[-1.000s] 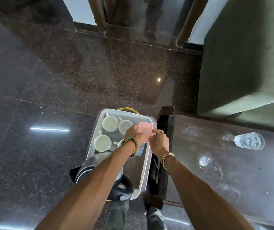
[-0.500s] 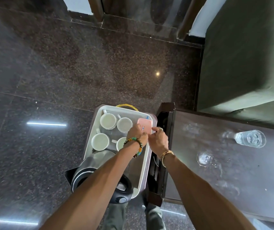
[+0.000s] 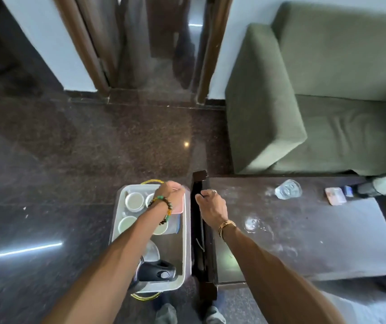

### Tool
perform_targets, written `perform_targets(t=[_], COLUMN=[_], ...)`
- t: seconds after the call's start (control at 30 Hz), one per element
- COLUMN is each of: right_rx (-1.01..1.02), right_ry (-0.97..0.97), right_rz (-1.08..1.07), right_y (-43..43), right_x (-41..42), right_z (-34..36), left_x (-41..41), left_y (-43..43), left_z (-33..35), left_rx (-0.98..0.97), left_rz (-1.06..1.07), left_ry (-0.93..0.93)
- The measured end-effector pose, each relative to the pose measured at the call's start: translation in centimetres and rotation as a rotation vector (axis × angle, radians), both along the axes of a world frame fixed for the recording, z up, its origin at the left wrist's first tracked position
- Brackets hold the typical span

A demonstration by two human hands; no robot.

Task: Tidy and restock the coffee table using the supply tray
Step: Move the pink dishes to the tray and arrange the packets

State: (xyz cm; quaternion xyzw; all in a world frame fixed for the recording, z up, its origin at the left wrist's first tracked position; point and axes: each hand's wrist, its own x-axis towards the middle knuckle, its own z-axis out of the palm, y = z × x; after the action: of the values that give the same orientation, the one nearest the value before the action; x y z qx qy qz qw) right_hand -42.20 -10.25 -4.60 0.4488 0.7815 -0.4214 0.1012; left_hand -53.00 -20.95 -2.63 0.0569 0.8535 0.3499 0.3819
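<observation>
Over the supply tray, left hand grips pink packet; label unreadable.

Both bare forearms are stretched forward from the near edge. The left hand is held further left, its fingers curled; a beaded bracelet is worn at that wrist. The right hand is held just right of it, apart from it, back up, fingers bent loosely. A ring is seen on one finger, and a gold band is worn at the wrist.
</observation>
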Motion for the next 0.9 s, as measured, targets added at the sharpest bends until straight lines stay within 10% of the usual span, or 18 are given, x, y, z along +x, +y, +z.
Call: perform_targets(t=[0.5, 0.9], right_rx=[0.471, 0.469], right_ry=[0.272, 0.23], right_rz=[-0.237, -0.637], right_y=[11.7, 18.2], right_x=[18.5, 47.9], right_z=[13.7, 10.8], left_x=[12.1, 40.0], left_y=[16.0, 26.3], left_z=[11.8, 12.2], left_rx=[0.336, 0.406], left_rz=[-0.266, -0.508], left_ry=[0.155, 0.033])
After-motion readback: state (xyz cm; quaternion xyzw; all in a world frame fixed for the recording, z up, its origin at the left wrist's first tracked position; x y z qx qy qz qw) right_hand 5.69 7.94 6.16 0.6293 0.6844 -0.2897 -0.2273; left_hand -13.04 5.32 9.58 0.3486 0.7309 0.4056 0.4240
